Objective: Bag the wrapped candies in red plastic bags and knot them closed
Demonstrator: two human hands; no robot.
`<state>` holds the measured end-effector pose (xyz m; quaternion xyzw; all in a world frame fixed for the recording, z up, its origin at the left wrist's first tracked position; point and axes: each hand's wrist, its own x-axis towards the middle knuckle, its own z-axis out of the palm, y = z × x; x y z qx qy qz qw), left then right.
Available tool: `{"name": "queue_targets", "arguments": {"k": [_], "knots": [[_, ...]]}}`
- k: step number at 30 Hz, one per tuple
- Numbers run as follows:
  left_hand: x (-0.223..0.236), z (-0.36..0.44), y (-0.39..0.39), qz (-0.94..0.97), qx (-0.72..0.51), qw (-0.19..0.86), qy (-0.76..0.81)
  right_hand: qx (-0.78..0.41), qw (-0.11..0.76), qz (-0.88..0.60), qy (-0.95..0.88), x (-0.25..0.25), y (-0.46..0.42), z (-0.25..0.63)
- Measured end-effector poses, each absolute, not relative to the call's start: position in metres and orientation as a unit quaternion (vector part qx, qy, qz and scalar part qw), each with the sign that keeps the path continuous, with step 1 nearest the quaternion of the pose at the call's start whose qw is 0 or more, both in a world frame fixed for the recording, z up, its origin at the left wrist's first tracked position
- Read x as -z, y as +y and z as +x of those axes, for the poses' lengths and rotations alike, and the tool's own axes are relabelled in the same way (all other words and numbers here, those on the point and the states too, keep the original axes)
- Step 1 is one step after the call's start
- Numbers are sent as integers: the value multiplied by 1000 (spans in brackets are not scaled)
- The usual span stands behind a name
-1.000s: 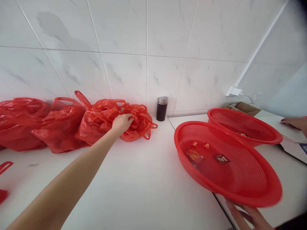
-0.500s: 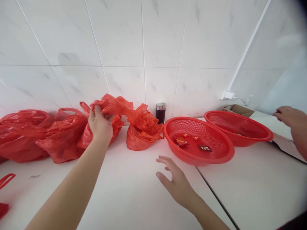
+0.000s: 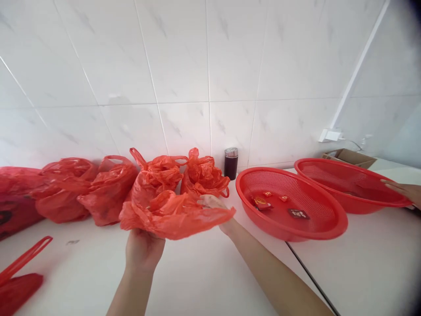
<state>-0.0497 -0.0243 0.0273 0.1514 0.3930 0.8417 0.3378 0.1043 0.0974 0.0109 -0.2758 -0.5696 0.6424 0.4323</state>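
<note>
A thin red plastic bag (image 3: pixel 184 216) is spread between my two hands above the white table. My left hand (image 3: pixel 144 250) grips its left part from below, with the fingers hidden under the plastic. My right hand (image 3: pixel 213 202) reaches into the bag's right side, its fingers stretched out and partly veiled by the plastic, the bag's edge lying across the wrist. Directly behind stand two red plastic bags, one at centre left (image 3: pixel 158 171) and a crumpled one (image 3: pixel 204 175) close to my right hand.
More filled red bags (image 3: pixel 108 193) line the wall to the left. A dark flask (image 3: pixel 231 164) stands at the wall. A red basket (image 3: pixel 338 219) holds several small packets. Behind it, another person's hand (image 3: pixel 403 189) touches a second red basket (image 3: pixel 355 204) near a cardboard box (image 3: pixel 353 157).
My left hand has brought the red plastic bag down towards me. My right hand has moved from beside the basket into the bag. The other person's hand has lowered to the far basket.
</note>
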Motion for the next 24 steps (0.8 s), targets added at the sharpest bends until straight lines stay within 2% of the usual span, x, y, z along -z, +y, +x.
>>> {"name": "queue_targets", "arguments": {"k": [3, 5, 8, 11, 14, 16, 18, 20, 22, 24], "knots": [[-8, -46, -27, 97, -812, 413, 402, -731, 302, -204, -577, -13, 79, 129], [-1, -40, -26, 80, -782, 460, 414, -742, 247, -178, -597, -13, 68, 144], [6, -42, -25, 83, -748, 472, 459, -709, 301, -209, -602, -13, 58, 160], [14, -59, -26, 61, -755, 424, 497, -687, 414, -244, -546, -18, 57, 175], [12, -66, -36, 24, -773, 371, 514, -642, 491, -263, -527, -24, 56, 183], [3, -53, -46, 51, -805, 265, 528, -598, 511, -287, -546, -26, 52, 182], [-7, -25, -55, 167, -811, 111, 550, -571, 512, -297, -569, -27, 44, 175], [-12, 6, -59, 345, -721, 25, 600, -569, 512, -281, -579, -28, 32, 166], [-5, 29, -56, 487, -577, 13, 655, -579, 509, -257, -584, -28, 18, 159], [11, 35, -48, 544, -473, 10, 693, -581, 504, -247, -589, -29, 7, 157]]}}
